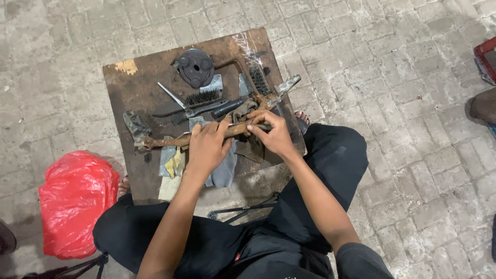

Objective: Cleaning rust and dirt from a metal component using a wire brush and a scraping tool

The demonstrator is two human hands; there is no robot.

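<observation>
Dim, flat light; glare streaks the top edge of the wooden board (135,93) — soft shadows below it, mild blur throughout.

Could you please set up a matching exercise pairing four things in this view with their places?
Things:
1. rusty rod
2. round metal disc
3. red plastic bag
4. wire brush

Places:
A. on the paving, left of the board
B. far end of the wooden board
C. gripped by the left hand and the right hand
D. mid-board, between disc and hands

Pairs: 1-C, 2-B, 3-A, 4-D
</observation>
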